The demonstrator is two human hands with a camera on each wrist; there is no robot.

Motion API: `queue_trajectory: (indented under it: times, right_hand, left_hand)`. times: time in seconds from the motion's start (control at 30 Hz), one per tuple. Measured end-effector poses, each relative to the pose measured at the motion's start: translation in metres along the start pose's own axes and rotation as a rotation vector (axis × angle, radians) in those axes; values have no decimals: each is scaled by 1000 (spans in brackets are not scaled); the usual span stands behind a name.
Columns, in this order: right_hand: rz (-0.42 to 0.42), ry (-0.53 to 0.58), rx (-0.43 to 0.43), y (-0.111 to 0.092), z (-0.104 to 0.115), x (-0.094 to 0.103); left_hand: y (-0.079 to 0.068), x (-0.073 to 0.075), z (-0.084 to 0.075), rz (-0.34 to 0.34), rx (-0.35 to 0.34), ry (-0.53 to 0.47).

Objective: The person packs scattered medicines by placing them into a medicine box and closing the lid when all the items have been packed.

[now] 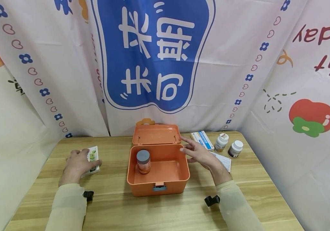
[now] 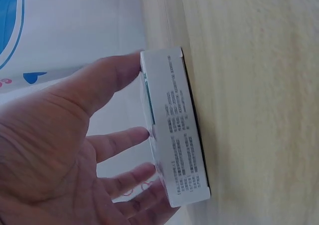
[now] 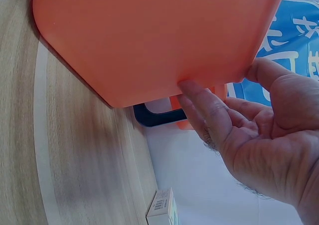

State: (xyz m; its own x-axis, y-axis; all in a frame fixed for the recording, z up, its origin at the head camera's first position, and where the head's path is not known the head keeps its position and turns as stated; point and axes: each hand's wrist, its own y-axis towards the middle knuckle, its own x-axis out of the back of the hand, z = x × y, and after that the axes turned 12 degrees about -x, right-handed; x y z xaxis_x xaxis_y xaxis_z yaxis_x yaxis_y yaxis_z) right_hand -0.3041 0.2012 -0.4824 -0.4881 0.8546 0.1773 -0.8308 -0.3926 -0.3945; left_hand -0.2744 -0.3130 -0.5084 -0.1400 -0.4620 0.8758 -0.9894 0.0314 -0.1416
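An orange plastic case (image 1: 157, 189) with a blue latch stands with its lid (image 1: 156, 135) swung back. Inside, at its left, a jar (image 1: 144, 162) with a grey lid stands upright. My right hand (image 1: 198, 154) holds the case at its back right corner, thumb at the rim and fingers by the outer wall and lid. Off to the left, my left hand (image 1: 78, 163) spreads over a white and green carton (image 1: 93, 157) lying on the table. In the left wrist view the thumb touches one corner of the carton (image 2: 174, 130), and the splayed fingertips rest along its printed face.
On the right of the table (image 1: 110, 205) lie a blue and white carton (image 1: 203, 140) and a white carton (image 1: 222, 160). Two white-capped bottles, one amber (image 1: 221, 143) and one dark (image 1: 235, 149), stand beside them. Printed curtains (image 1: 225, 64) enclose the table.
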Motion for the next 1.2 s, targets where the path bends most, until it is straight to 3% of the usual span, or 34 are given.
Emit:
queue_trajectory:
  times: [0.53,0.87,1.2]
  right_hand:
    - [3,2,1,0,1,0]
    - [9,6,2,0,1,0]
    - [15,4,10,0,1,0]
  left_hand:
    - [3,7,-3,6,-30,46]
    - [5,9,-12,-96,-129,37]
    - [1,14,-29,-136,-152,59]
